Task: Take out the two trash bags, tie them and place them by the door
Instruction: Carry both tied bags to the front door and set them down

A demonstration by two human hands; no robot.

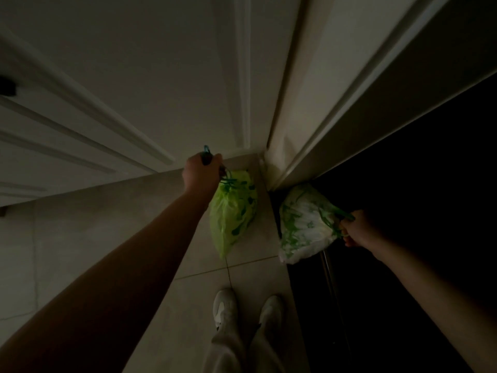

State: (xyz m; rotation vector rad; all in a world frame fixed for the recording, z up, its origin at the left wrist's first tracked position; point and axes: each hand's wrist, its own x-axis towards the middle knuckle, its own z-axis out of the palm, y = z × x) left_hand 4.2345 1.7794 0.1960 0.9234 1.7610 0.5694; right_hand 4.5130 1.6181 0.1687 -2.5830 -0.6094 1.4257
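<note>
Hanging from each hand's fingers point(215, 160): green bag point(234, 211), white bag point(304, 224).

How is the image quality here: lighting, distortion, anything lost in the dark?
Head view: dim and underexposed; wide-angle bending of the door panels; the right floor area goes near black; the green bag in the left hand and the pale bag in the right hand stay legible.

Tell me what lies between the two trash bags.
In the head view, between the green bag and the whiter bag lies only a bare strip of pale floor tile, ending at the dark floor's edge. The bags hang apart, not touching.
</note>
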